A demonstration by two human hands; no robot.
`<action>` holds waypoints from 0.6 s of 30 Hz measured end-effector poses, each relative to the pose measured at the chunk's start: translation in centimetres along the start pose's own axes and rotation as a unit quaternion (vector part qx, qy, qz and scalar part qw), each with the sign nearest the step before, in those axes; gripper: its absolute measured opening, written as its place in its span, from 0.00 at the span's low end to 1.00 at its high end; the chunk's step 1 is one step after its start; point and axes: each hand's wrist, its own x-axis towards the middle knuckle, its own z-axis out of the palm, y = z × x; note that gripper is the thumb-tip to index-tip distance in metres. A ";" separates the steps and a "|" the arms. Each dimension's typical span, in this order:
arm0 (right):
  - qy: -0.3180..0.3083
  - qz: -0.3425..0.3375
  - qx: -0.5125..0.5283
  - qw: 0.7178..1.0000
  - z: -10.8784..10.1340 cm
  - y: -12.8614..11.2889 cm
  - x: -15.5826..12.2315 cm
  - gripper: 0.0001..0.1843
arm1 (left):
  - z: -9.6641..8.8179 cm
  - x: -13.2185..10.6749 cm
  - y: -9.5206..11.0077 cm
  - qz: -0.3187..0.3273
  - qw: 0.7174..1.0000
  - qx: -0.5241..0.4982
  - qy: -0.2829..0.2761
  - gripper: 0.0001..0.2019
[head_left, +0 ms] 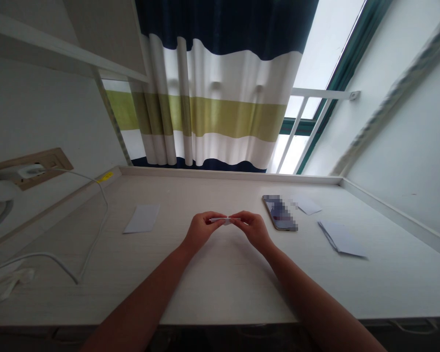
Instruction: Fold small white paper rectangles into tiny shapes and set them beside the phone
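A small piece of white paper (226, 221) is held between my two hands over the middle of the pale desk. My left hand (201, 229) pinches its left side between thumb and fingers. On the other side, my right hand (252, 228) grips it in the same way, and the fingertips of both hands nearly meet. The paper is seen almost edge-on, and the fingers cover much of it, so any fold cannot be made out. To the right of my right hand lies a phone (278, 213), partly blurred out.
On the left of the desk (227, 293) lies a white paper sheet (142, 218). A paper stack (342, 238) and another sheet (308, 205) lie to the right. A white cable (103, 215) runs from the wall socket (55, 159). Crumpled tissue (11, 281) sits at the left edge.
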 end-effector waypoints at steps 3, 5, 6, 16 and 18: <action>0.002 0.001 0.014 1.000 0.0 0.2 0.1 0.08 | 0.0 0.0 0.1 -0.010 1.000 -0.004 -0.009 0.13; 0.000 -0.001 0.020 1.000 -0.1 0.3 0.1 0.08 | 0.0 0.0 0.1 -0.009 1.000 -0.001 -0.010 0.14; -0.001 -0.002 0.022 1.000 -0.1 0.3 0.0 0.08 | 0.0 0.0 0.1 -0.006 1.000 0.002 -0.009 0.15; -0.002 0.008 0.034 0.999 0.2 0.2 0.1 0.08 | 0.0 0.1 -0.5 0.036 0.999 0.033 0.002 0.13; -0.002 0.009 0.033 0.999 0.4 0.1 0.1 0.08 | 0.0 0.1 -0.5 0.031 0.999 0.028 0.001 0.13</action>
